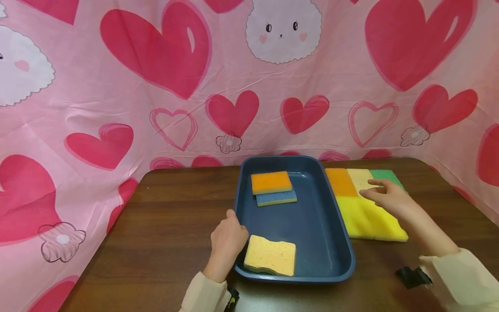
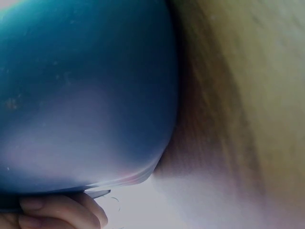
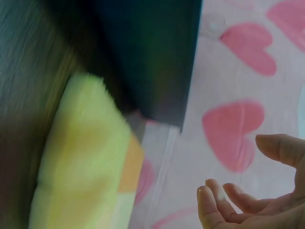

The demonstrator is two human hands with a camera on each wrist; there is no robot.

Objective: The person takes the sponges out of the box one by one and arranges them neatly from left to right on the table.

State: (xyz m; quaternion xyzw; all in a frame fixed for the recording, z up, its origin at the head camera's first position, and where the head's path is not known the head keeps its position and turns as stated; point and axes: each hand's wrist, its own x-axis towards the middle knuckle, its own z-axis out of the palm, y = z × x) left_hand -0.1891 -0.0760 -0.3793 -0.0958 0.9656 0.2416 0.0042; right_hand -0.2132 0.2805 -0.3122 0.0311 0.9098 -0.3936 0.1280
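Observation:
My left hand (image 1: 229, 236) grips the left rim of a dark blue rectangular tray (image 1: 313, 236); in the left wrist view its fingers (image 2: 71, 210) curl over the edge. Inside the tray, an orange sponge (image 1: 271, 182) partly overlaps a blue one (image 1: 277, 198). A pale yellow sponge (image 1: 270, 255) lies at the tray's near left corner, on something darker. Over the tray's right side hovers my right hand (image 1: 391, 200), fingers loosely spread around nothing. Beneath it is a bright yellow fluffy cloth (image 1: 364, 219), with orange (image 1: 341, 182), cream (image 1: 358, 177) and green (image 1: 383, 174) pieces behind.
A brown wooden table (image 1: 167, 225) carries everything. Pink fabric (image 1: 269, 82) printed with hearts hangs behind it and along both sides. The tray's raised wall (image 1: 343, 221) stands between the sponges inside and the coloured pieces to the right.

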